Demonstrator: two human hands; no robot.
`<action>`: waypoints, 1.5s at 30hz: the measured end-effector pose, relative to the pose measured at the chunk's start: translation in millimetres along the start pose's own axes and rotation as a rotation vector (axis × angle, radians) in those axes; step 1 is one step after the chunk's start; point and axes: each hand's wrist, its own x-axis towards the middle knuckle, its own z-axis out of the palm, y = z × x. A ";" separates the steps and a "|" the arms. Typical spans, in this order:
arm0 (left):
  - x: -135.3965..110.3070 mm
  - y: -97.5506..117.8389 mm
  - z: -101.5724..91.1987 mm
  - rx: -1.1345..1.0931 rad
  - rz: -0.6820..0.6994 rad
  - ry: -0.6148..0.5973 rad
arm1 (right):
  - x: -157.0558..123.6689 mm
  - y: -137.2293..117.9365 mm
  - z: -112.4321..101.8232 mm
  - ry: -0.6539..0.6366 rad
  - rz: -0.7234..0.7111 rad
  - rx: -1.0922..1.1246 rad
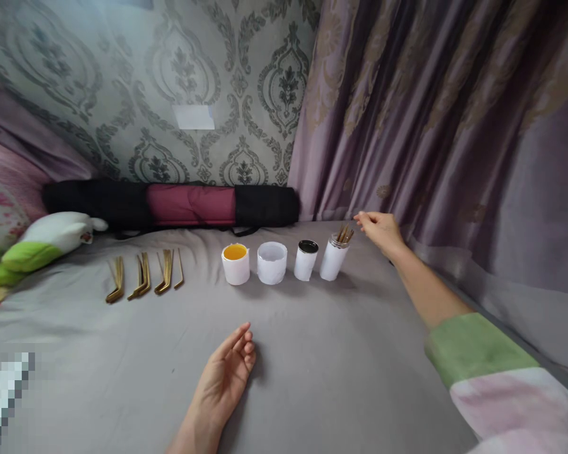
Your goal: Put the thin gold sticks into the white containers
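Note:
My left hand (228, 372) rests low in the middle above the grey sheet, palm turned sideways, fingers loosely curled and apart, holding nothing. To the right, my right hand (380, 231) is just beyond a tall white-wrapped jar (332, 263), apart from it, thumb and fingertips drawn together; whether anything is pinched there is too small to tell. Thin brass-coloured sticks (344, 234) poke out of the jar. Left of it stand a white-wrapped can with a dark inside (305, 263), a whitish tub (272, 265) and a white-wrapped cup with a yellow inside (236, 267).
Bent brass-coloured L-shaped rods lie at left in bundles (117, 280), with a single rod (178, 270) beside them. A long black and maroon roll (192, 205) lies along the wall. A plush toy (52, 238) sits far left; a purple curtain (407, 113) hangs at right.

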 end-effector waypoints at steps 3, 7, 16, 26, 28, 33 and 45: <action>0.0 -0.3 -0.5 0.002 0.003 -0.001 | -1.7 -4.2 -3.5 0.028 0.001 0.028; 0.0 -0.6 -0.1 0.001 0.000 0.003 | -5.7 -10.2 -7.2 0.028 0.024 0.100; 2.5 -1.4 -2.4 -0.019 -0.006 -0.009 | -23.8 -33.0 -13.3 0.054 0.099 0.299; 1.4 -0.3 -0.8 -0.039 -0.011 -0.005 | -44.3 -45.8 -14.9 0.056 0.123 0.444; 1.4 -0.3 -1.5 -0.044 -0.014 0.001 | -49.3 -49.1 -14.6 0.054 0.132 0.456; 2.1 -0.5 -3.1 -0.057 -0.017 -0.008 | -65.0 -60.6 -11.2 0.038 0.151 0.502; 3.8 -0.4 -3.5 -0.069 -0.022 -0.020 | -135.5 -72.8 48.6 -0.252 0.306 0.619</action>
